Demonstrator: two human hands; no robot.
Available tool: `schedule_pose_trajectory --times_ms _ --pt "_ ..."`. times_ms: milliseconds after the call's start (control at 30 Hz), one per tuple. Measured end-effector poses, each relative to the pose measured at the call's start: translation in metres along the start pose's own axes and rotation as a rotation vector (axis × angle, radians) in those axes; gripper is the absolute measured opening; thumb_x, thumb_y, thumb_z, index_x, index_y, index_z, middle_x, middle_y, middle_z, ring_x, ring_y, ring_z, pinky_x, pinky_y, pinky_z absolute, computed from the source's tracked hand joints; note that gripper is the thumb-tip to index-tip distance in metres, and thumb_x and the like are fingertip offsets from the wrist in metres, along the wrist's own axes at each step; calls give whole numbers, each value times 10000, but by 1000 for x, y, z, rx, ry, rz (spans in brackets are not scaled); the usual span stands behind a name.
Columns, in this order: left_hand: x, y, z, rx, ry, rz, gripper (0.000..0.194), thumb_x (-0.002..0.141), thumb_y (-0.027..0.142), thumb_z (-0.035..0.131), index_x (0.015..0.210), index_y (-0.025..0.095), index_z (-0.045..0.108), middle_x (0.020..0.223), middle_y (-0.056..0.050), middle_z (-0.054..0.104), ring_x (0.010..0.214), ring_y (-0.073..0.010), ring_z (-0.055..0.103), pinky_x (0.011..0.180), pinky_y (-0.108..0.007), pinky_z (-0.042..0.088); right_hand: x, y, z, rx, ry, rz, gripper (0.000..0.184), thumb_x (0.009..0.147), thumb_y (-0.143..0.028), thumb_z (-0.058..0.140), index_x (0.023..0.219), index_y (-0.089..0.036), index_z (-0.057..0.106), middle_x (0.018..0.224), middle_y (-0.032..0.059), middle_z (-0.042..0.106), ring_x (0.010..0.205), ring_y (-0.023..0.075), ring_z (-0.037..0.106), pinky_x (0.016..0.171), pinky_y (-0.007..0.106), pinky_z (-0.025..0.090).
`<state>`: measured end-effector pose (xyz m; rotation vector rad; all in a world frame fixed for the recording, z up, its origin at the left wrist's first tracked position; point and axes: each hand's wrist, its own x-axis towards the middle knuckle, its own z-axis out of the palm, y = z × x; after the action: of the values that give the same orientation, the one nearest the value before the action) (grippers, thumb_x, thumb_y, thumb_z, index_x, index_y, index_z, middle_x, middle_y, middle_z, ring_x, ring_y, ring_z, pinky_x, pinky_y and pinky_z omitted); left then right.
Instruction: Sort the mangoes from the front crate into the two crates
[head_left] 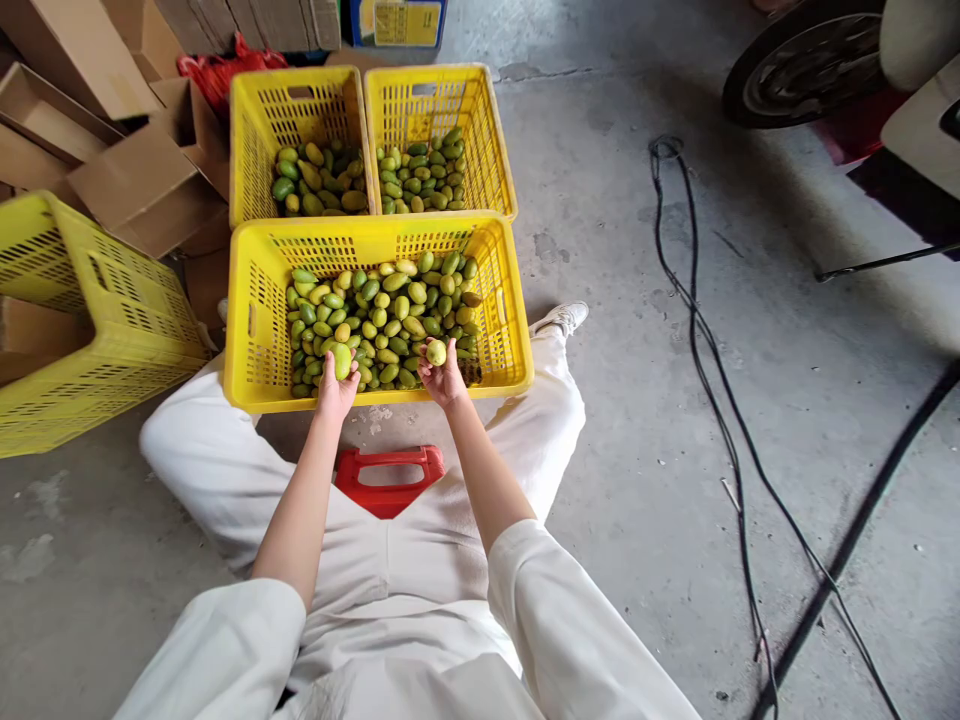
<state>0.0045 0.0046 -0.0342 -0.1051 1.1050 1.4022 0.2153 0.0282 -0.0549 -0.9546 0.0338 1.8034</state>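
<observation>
Just above the near rim of a yellow plastic crate (382,403), both of my hands hold fruit. My left hand (335,388) is closed round a smooth, oval green fruit (342,360) that looks like a small mango. A paler, yellowish-green fruit (436,352) of rounder outline sits in the fingers of my right hand (444,380). Beneath and beyond them, many loose green and yellowish fruits (382,300) fill much of the crate floor. A dark patch of the crate's bottom shows beside my right hand.
Two more yellow crates (247,150) with similar fruit stand behind. At left are a tilted yellow crate (142,310) and cardboard boxes (142,180). I sit on a red plastic stool (390,490). Black cables (697,320) cross the floor at right, near a vehicle wheel (806,65).
</observation>
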Motion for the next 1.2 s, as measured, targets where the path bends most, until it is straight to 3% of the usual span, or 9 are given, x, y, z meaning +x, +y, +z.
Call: schedule_pose_trajectory --times_ms 100,233,400,533,700,800,967,1100,1200 --pt "0 -2 -3 30 -28 44 202 922 344 885 886 227 724 958 -48 725 668 -98 564 542 -206 435 0 0 0 61 2 0 257 1091 -483 585 1036 -256 691 819 -19 692 601 105 533 517 197 474" --pt "1 -5 -5 53 -40 73 244 834 298 960 854 237 724 882 -17 681 666 -100 585 554 -209 458 2 1 -2 55 -2 -6 89 1017 -338 686 984 -257 667 834 -28 696 634 108 579 506 195 465" --pt "1 -6 -6 83 -22 83 297 826 322 971 789 229 692 797 -15 654 651 -110 561 555 -213 468 5 4 -4 -15 39 -53 253 922 -387 841 864 -235 646 805 -34 696 592 96 529 476 215 416" --pt "-1 -4 -5 57 18 67 248 922 459 869 910 250 736 844 -20 680 687 -122 592 571 -215 484 6 6 -3 -28 59 -100 273 877 -421 881 931 -247 677 901 -34 756 589 93 523 477 232 408" --pt "-7 6 3 -36 52 -52 302 1025 530 707 1038 229 738 788 -1 624 692 -127 622 667 -236 573 9 7 -4 -47 94 -98 345 835 -449 914 878 -258 630 815 -36 728 654 123 589 540 245 478" --pt "-9 13 7 -72 36 -174 260 1077 437 649 1062 189 724 832 -37 654 698 -116 637 557 -170 506 10 4 -4 -12 94 -55 355 881 -490 872 868 -267 596 752 -35 682 712 148 650 585 249 532" --pt "-9 18 8 -73 -3 -212 313 1110 426 566 1034 163 717 800 -40 616 579 -88 511 412 -158 335 3 2 0 53 81 -51 253 865 -259 836 936 -268 593 837 -43 709 699 113 643 575 211 523" --pt "-9 16 4 -73 -24 -137 330 1089 394 520 1181 192 763 825 -57 654 625 -132 553 471 -211 396 -2 4 0 -56 -9 -60 413 721 -126 852 1024 -286 622 898 -50 719 742 131 676 586 228 542" --pt "-11 14 2 -45 -40 -120 333 1045 335 554 1283 233 762 928 -85 734 731 -173 640 571 -250 478 -4 4 -3 -55 -28 -36 421 731 -148 812 1087 -290 635 917 -39 728 801 142 715 640 237 584"
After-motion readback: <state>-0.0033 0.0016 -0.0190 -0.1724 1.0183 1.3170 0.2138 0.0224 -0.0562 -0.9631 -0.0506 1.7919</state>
